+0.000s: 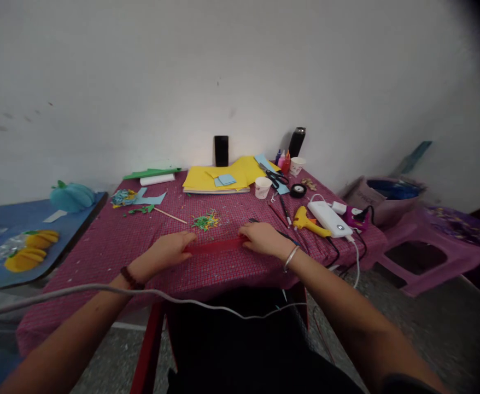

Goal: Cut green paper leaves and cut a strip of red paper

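A flat red strip [215,247] stretches between my hands just above or on the checked tablecloth; I cannot tell if it is paper or plastic. My left hand [169,249] pinches its left end. At the right end, the fingers of my right hand [261,238] are closed on it. Beyond the strip lies a small heap of green and yellow paper shreds [206,220]. A wooden stick [169,215] with green leaf shapes [142,209] points toward the heap.
Yellow sheets [203,176] lie stacked behind, near a paper cup [262,187] and black scissors [275,176]. On the right are a yellow glue gun [310,223], a white power bank [330,219] and black tape [298,190]. A white cable [207,307] crosses before me.
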### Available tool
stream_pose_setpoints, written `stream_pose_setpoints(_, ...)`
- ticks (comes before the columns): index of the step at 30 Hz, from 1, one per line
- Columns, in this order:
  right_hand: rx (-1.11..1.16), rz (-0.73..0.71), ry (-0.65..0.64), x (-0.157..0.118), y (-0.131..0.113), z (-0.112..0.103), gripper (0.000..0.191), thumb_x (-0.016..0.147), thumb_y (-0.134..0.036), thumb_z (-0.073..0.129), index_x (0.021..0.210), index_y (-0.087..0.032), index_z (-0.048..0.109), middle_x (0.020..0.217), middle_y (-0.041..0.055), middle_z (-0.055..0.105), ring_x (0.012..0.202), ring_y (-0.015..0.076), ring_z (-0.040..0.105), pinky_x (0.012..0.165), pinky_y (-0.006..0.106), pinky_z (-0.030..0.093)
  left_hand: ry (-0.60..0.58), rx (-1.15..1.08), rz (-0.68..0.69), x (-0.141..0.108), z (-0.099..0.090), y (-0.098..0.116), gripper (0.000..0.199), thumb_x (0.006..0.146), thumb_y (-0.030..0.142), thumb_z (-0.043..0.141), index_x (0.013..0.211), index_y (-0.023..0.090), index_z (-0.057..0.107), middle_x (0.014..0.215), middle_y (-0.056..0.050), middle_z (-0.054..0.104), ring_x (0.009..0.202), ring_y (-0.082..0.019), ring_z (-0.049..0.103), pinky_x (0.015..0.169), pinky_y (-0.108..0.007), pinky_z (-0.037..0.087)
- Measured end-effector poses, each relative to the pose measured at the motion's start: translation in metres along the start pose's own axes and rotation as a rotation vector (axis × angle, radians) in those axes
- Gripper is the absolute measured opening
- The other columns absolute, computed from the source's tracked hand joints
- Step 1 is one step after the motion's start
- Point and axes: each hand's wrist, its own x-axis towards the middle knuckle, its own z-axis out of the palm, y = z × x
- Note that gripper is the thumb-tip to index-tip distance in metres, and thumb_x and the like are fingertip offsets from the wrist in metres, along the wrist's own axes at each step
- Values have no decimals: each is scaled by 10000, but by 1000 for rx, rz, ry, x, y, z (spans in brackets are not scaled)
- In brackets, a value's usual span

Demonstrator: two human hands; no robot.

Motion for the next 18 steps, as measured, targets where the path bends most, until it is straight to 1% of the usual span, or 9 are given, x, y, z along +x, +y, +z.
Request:
stream_pose_setpoints(2, 69, 20, -2, 2, 8, 5, 189, 777, -178, 635, 965, -179, 653, 990, 103, 709, 907, 243, 647, 754, 300, 416, 15, -66, -57, -3, 4, -16, 293, 708, 208, 607, 1000, 209, 630, 1003, -75, 699, 916, -229, 638, 814, -319, 456)
stream_pose_setpoints(4, 164, 49, 12, 2, 15, 9, 211, 757, -187, 656, 968, -181, 657, 973, 96, 708, 897, 236, 638, 753, 294, 403, 51, -154, -112, -9, 7, -33, 251, 675, 202, 619, 922, 212, 667, 919, -60, 712, 848, -218, 639, 779, -304, 450)
stream_pose_setpoints(7, 359, 96, 47, 1, 28, 18, 122, 714, -171, 679, 835, -180, 666, 841, 56, 695, 819, 202, 618, 728, 276, 386, 139, -329, -182, -22, 13, -56, 62, 637, 253, 647, 673, 207, 666, 709, -23, 683, 687, -185, 607, 682, -277, 439)
stream_pose_setpoints(9, 527, 127, 80, -1, 36, 26, 47, 689, -169, 685, 714, -175, 645, 698, 11, 651, 708, 165, 587, 674, 259, 377, 227, -467, -233, -29, 17, -65, 123, 618, 330, 671, 610, 208, 659, 627, -10, 658, 616, -170, 583, 620, -265, 436)
stream_pose_setpoints(11, 721, 160, 138, 0, 42, 36, 97, 692, -223, 686, 653, -171, 613, 597, -25, 590, 602, 134, 538, 605, 244, 370, 347, -628, -294, -34, 21, -69, 217, 577, 415, 710, 584, 205, 658, 582, -10, 644, 577, -166, 571, 572, -259, 440)
stream_pose_setpoints(12, 825, 178, 184, 2, 43, 40, 140, 704, -277, 681, 657, -171, 602, 587, -32, 577, 575, 126, 524, 582, 239, 373, 424, -727, -329, -34, 23, -69, 254, 548, 437, 737, 596, 199, 664, 581, -11, 645, 568, -162, 569, 554, -254, 441)
stream_pose_setpoints(13, 929, 196, 244, 4, 44, 44, 189, 719, -343, 668, 683, -173, 594, 605, -30, 584, 569, 123, 526, 575, 239, 388, 514, -846, -371, -32, 25, -68, 287, 515, 441, 767, 613, 191, 666, 581, -11, 644, 555, -156, 565, 533, -247, 439)
stream_pose_setpoints(15, 1130, 222, 386, 12, 43, 47, 297, 743, -474, 622, 777, -182, 579, 703, -9, 629, 612, 133, 566, 606, 254, 440, 680, -1063, -432, -23, 27, -64, 351, 490, 442, 797, 676, 177, 661, 593, 0, 640, 538, -140, 563, 511, -235, 442)
stream_pose_setpoints(18, 1384, 229, 576, 25, 37, 44, 400, 753, -581, 570, 900, -209, 552, 856, 28, 675, 745, 163, 634, 694, 293, 497, 852, -1289, -439, 0, 26, -53, 400, 524, 458, 777, 759, 176, 620, 645, 20, 641, 570, -131, 592, 563, -245, 494)
